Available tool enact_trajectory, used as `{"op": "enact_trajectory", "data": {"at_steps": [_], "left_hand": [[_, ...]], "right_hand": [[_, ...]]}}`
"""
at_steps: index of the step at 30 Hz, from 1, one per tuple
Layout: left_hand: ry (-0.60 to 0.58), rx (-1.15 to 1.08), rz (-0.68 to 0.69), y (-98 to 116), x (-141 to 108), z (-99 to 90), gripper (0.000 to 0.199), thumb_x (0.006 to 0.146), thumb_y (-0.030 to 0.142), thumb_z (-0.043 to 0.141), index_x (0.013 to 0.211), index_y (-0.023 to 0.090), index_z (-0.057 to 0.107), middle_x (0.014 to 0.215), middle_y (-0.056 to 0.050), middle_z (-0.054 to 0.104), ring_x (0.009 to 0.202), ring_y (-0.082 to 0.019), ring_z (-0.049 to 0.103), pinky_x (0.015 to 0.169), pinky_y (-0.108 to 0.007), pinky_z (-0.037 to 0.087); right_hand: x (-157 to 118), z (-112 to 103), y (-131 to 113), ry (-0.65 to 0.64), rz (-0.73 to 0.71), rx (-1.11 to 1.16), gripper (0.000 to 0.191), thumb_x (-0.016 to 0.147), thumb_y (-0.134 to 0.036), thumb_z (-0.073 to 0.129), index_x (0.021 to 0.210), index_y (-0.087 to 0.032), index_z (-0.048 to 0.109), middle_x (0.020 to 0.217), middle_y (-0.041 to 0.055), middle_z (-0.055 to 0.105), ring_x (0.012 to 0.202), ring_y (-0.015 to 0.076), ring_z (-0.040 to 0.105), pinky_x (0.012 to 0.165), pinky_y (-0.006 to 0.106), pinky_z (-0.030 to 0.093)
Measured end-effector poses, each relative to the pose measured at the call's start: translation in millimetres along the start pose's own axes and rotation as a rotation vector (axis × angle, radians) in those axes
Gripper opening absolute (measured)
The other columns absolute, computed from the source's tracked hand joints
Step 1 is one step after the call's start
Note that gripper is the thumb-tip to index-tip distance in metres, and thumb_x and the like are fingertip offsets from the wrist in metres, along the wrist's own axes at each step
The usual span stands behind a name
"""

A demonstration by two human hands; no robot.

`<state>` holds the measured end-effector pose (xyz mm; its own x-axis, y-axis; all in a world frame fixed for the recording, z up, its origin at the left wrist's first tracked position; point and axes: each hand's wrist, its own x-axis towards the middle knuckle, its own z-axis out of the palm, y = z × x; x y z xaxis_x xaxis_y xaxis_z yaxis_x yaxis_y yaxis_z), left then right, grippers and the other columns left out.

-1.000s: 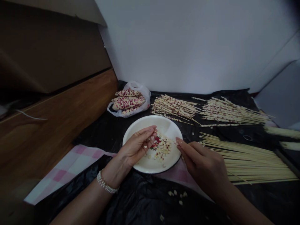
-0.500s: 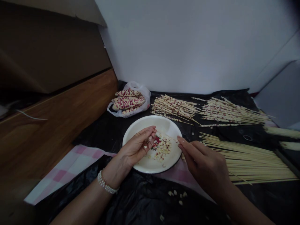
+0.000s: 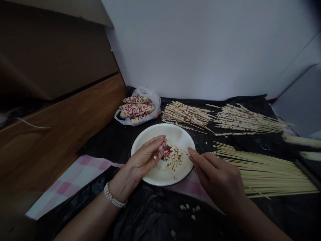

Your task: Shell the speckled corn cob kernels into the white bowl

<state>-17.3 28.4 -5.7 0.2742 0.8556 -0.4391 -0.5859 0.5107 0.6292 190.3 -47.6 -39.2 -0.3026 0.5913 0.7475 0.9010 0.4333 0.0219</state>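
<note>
White enamel, by the look of it, the bowl (image 3: 184, 132) sits at the centre of the frame with loose kernels (image 3: 174, 159) inside, and over it the hands share a thin stick (image 3: 177, 146). The left hand (image 3: 141, 159) has its thumb and forefinger tips together at the stick's upper-left end, the other fingers loosely curled, with a pale kernel (image 3: 154, 157) against them (how many more it cups, I cannot tell). The right hand (image 3: 220, 172) pinches the lower-right end, thumb and forefinger closed, near the bowl's right rim. The step in hand appears to be fitting kernels along the stick; the next move seems to call for a steady right pinch, a kernel lined up with the tip, and a gentle push. Loaded skewers lie upper right of centre (image 3: 187, 113) and farther right (image 3: 237, 119), with bare sticks (image 3: 273, 170) at lower right. Speckled cobs (image 3: 137, 109) rest in a plastic bag (image 3: 157, 102) left of the nearer pile, all on black sheeting (image 3: 150, 214).
</note>
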Motion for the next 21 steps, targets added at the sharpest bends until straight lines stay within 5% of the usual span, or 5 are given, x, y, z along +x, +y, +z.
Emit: {"op": "enact_trajectory", "data": {"at_steps": [8, 21], "left_hand": [[0.023, 0.151, 0.095, -2.4, -0.1, 1.6, 0.007, 0.079, 0.002, 0.075, 0.079, 0.008, 0.073, 0.067, -0.002, 0.067, 0.055, -0.005, 0.061, 0.051, -0.009, 0.05], [-0.041, 0.149, 0.06, -2.9, -0.2, 1.0, 0.006, 0.085, 0.005, 0.07, 0.083, 0.007, 0.076, 0.071, -0.004, 0.07, 0.06, -0.006, 0.063, 0.055, -0.011, 0.051]], "right_hand": [[-1.3, 0.3, -4.0, 0.006, 0.02, 0.02, 0.03, 0.096, -0.012, 0.056, 0.123, -0.017, 0.068, 0.073, -0.0013, 0.068, 0.055, 0.0092, 0.053, 0.053, 0.028, 0.032], [-3.0, 2.1, -8.0, -0.029, 0.093, 0.091, 0.031, 0.096, -0.013, 0.055, 0.124, -0.018, 0.068, 0.078, 0.0006, 0.07, 0.062, 0.0098, 0.061, 0.054, 0.025, 0.04]]}}
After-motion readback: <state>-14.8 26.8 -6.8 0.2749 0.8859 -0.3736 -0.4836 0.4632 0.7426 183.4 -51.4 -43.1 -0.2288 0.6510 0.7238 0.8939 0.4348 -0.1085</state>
